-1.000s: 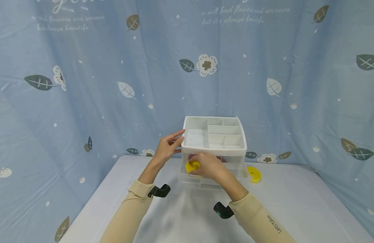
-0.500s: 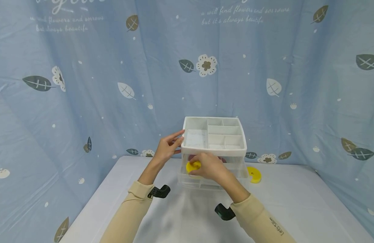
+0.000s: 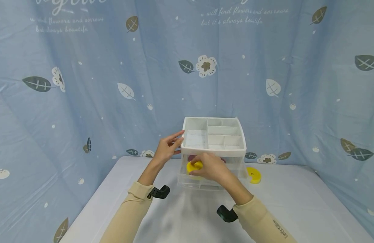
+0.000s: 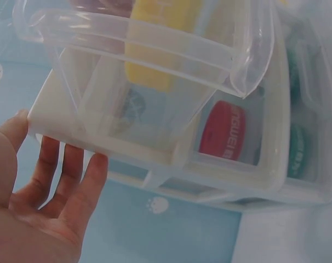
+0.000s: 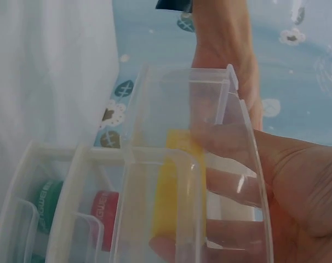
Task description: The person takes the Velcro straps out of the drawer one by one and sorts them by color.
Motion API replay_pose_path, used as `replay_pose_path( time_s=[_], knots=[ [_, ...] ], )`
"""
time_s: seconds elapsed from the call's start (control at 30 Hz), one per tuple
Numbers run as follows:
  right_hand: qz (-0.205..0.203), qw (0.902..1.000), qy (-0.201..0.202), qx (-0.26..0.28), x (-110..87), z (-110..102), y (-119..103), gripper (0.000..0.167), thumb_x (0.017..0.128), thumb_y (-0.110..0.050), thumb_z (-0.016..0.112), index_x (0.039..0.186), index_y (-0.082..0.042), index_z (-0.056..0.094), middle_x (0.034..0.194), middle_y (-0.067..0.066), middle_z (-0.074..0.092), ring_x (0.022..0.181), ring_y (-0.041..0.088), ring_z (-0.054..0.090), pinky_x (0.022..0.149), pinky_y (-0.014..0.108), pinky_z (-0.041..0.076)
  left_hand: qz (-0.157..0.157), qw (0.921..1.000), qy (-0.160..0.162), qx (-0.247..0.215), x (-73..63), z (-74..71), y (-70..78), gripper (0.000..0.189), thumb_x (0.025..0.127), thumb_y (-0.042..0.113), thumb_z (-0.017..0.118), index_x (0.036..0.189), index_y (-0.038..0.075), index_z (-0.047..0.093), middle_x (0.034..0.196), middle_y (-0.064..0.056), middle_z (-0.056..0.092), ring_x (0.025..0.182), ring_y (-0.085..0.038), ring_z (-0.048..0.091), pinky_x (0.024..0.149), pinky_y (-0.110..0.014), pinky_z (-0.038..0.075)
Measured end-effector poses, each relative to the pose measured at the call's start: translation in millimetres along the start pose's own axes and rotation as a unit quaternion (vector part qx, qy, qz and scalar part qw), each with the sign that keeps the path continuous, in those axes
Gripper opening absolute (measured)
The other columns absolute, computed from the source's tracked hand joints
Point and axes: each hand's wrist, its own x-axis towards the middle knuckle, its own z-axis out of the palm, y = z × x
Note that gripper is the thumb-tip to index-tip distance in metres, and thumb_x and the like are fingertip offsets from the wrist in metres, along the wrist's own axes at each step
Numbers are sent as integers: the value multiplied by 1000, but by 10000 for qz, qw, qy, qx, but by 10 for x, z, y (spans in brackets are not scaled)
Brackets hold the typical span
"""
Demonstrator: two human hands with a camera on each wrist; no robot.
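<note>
A white organizer (image 3: pixel 213 150) with clear drawers stands on the table, its top divided into compartments. One clear drawer (image 5: pixel 160 101) is pulled out. In it my right hand (image 3: pixel 213 166) holds a yellow round piece (image 3: pixel 193 167), which shows as a yellow block (image 4: pixel 160 46) through the plastic in the left wrist view. My left hand (image 3: pixel 165 147) rests against the organizer's left side with thumb and fingertips touching it. A red round piece (image 4: pixel 223 130) with white lettering and a green one (image 5: pixel 48 205) sit in the drawers below.
Another yellow round piece (image 3: pixel 254 175), with a notch in its edge, lies on the white tabletop (image 3: pixel 284 195) just right of the organizer. Behind hangs a blue patterned curtain (image 3: pixel 162 67). Dark reddish shapes (image 3: pixel 191 157) show inside, behind my right hand.
My right hand and the yellow piece shift slightly to the right inside the drawer, and the piece appears turned a little. The left hand keeps its place on the organizer.
</note>
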Motion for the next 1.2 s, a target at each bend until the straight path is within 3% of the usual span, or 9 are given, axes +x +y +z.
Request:
replay_pose_path(
  time_s=[0.3,0.5,0.73,1.03,1.2],
  knots=[
    [167,9998,-39,101,-61,-72,12,36,78,-33,84,110,-16,76,112,-1,73,100,21,64,88,39,57,24,10000,-13,20,-7,1,-1,42,100,31,58,141,27,55,120,-17,64,106,-26,67,91,-46,58],
    [10,9993,-20,380,-95,-99,27,36,79,-30,83,111,-16,76,115,-5,72,106,22,63,94,44,56,1,10000,-11,-4,-6,5,-11,42,100,32,58,141,28,55,121,-17,64,106,-27,67,91,-47,58],
    [-126,9987,67,484,-139,-131,19,33,80,-28,83,112,-25,74,114,-4,73,113,24,64,99,48,53,-40,10000,3,-6,-10,4,-14,41,100,33,58,141,29,55,120,-16,64,105,-26,66,91,-45,59],
    [279,9993,126,196,-192,-216,-20,38,77,-35,84,108,-15,75,111,1,73,95,21,64,85,40,57,-40,10000,9,3,3,4,-13,41,100,33,58,140,31,55,118,-16,64,104,-25,67,91,-45,59],
    [377,9990,151,211,-224,-285,-32,38,78,-37,83,109,-15,75,110,0,73,92,19,61,83,37,55,1,10000,-25,-43,13,0,-7,42,100,32,58,141,28,55,118,-18,63,105,-27,67,92,-49,57]
  ],
)
